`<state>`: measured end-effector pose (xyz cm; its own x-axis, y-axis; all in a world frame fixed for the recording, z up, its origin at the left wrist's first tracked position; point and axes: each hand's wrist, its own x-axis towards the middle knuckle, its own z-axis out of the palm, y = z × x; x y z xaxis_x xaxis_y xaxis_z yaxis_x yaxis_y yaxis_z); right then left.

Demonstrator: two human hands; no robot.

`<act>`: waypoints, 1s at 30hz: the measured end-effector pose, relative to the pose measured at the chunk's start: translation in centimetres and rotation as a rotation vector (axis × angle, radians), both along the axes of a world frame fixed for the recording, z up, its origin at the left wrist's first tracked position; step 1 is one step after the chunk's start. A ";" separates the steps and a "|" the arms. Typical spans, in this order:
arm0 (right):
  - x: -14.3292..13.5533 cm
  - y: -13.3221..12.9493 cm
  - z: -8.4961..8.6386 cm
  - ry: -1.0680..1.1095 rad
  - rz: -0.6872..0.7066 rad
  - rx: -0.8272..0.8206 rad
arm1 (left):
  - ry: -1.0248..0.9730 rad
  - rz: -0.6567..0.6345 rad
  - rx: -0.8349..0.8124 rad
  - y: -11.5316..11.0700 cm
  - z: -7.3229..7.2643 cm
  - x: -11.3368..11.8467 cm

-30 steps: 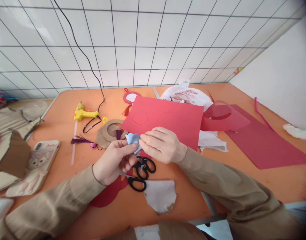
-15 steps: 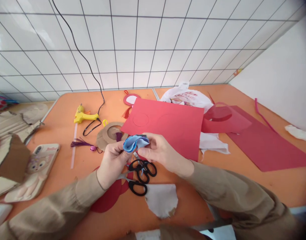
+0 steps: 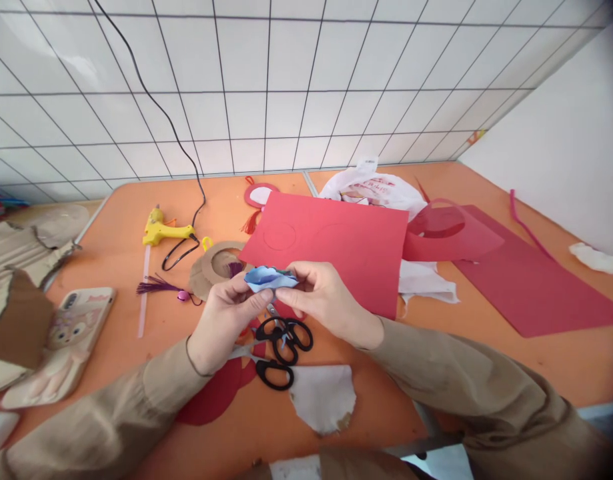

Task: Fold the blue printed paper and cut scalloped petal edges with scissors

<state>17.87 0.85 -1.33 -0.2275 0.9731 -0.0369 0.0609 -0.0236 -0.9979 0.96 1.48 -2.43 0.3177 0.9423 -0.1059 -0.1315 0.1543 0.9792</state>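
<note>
Bare orange table (image 3: 381, 393) lies open between the white scrap (image 3: 323, 397) and the right sleeve, toward the near edge; black-handled scissors (image 3: 276, 375) crowd the space below the hands. The ruffled blue piece (image 3: 271, 280) is held above the table, by the near edge of the red sheet (image 3: 336, 247), its long axis running left to right (frilled rim up). Left hand (image 3: 220, 323) and right hand (image 3: 333, 301) pinch opposite ends, thumbs nearest the wearer, fingers clamped on it.
</note>
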 end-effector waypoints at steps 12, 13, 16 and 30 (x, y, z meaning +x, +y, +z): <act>0.0 0.2 -0.4 -0.082 -0.002 0.000 | -0.236 0.087 -0.367 -0.7 1.2 0.2; 0.0 0.2 -0.4 -0.077 -0.003 -0.006 | -0.255 0.103 -0.376 -0.8 1.2 0.2; 0.0 0.2 -0.5 -0.037 -0.001 -0.035 | -0.297 0.147 -0.381 -0.9 1.1 0.3; 0.1 0.3 -1.1 0.029 -0.015 -0.036 | -0.358 0.040 -0.264 -0.8 -0.1 0.3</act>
<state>18.00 1.13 -2.47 -0.2144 0.9745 -0.0657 0.0309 -0.0605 -0.9977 1.30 0.70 -2.52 0.3422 0.9100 -0.2341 -0.4656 0.3807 0.7990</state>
